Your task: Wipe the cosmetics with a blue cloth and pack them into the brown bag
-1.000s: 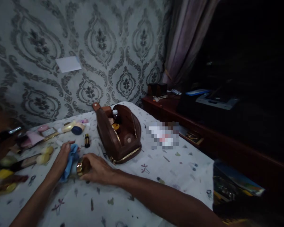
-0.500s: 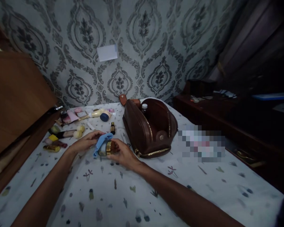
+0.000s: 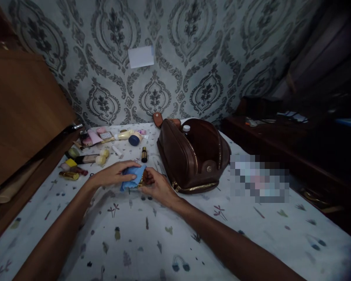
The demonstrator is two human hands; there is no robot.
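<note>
My left hand [image 3: 114, 173] is closed on a blue cloth [image 3: 133, 177], pressing it around a small jar [image 3: 141, 180] with a gold band. The cloth hides most of the jar. From the right, my right hand [image 3: 158, 187] grips the jar's capped end between thumb and fingers. Just beyond the hands stands a small black-and-gold bottle [image 3: 144, 155]. To the right of my right hand sits a brown zip bag [image 3: 179, 158], its top unzipped and gaping, with a white-capped bottle [image 3: 186, 129] inside.
Several cosmetics lie at the left, among them a gold tube [image 3: 69, 176], a round dark-blue-lidded item [image 3: 134, 140] and a pink tube [image 3: 94, 136]. A wooden panel [image 3: 23, 117] borders the left; a dark wooden cabinet [image 3: 257, 136] borders the right. A patch right of the bag is pixelated.
My left hand has moved the blue cloth over the jar's body, covering what showed before. The whole scene has shifted slightly right in view.
</note>
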